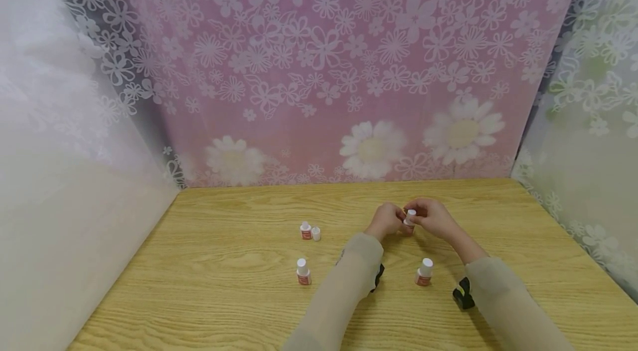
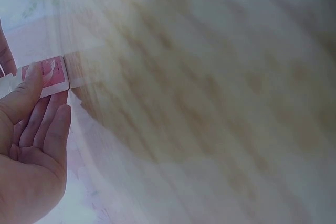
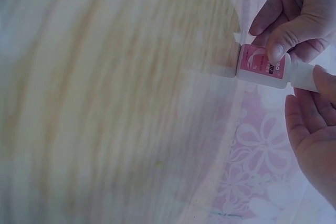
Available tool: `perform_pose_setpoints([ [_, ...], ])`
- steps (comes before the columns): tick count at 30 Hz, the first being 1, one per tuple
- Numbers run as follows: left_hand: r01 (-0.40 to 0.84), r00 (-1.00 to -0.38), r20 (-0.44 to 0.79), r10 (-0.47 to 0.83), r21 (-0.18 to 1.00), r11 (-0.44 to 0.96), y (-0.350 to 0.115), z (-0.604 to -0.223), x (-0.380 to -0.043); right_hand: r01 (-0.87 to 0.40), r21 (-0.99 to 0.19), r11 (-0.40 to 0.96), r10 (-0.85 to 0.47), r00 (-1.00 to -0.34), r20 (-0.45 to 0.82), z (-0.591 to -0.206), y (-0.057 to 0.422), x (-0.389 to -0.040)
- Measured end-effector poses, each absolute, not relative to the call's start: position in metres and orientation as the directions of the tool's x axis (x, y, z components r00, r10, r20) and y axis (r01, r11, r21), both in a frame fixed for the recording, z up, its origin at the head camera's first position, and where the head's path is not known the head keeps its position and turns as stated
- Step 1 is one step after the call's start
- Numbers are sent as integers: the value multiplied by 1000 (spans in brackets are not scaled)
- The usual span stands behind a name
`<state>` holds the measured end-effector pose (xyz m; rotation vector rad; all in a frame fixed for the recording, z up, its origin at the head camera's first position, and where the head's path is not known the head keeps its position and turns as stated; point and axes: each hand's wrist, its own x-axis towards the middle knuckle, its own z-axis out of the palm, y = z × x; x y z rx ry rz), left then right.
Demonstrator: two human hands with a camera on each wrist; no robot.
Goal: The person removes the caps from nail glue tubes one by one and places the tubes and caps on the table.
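Observation:
A small white bottle with a pink-red label (image 3: 262, 66) stands upright, its base right at the tabletop. My left hand (image 1: 389, 220) holds the bottle's body, thumb across the label in both wrist views. From the other side, my right hand (image 1: 435, 219) pinches its white cap (image 3: 303, 77) with thumb and fingers. Closer to me, a like bottle (image 1: 424, 272) stands with its cap on. Another capped bottle (image 1: 303, 272) is off to the left. Behind that one is an uncapped bottle (image 1: 306, 232) showing its nozzle, with a loose white cap (image 1: 316, 234) right beside it.
All of it is on a wood-grain table (image 1: 224, 295). A pink flowered curtain (image 1: 319, 91) hangs along the back edge, and pale sheets (image 1: 75, 174) close in both sides. Black straps (image 1: 463, 294) show at both wrists.

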<state>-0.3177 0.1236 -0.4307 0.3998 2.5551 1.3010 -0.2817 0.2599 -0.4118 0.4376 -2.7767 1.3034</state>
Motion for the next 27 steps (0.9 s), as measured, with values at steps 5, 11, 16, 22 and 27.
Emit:
perform_pose_setpoints([
  [5,131,-933,-95,348,810,572,124,-430,-318,-271,-761,589,-244,-958,152,-412,260,-281],
  [11,133,-932,-97,349,804,580,123,-429,-316,-282,-732,620,-229,-957,176,-413,260,-280],
  [16,149,-934,-82,347,796,587,123,-429,-316,-249,-709,659,-178,-968,175,-414,259,-281],
  [22,167,-932,-65,358,797,580,122,-429,-317,-208,-700,683,-133,-978,161,-415,260,-282],
  [27,161,-935,-67,348,795,585,122,-428,-315,-199,-694,692,-119,-980,162,-415,260,-283],
])
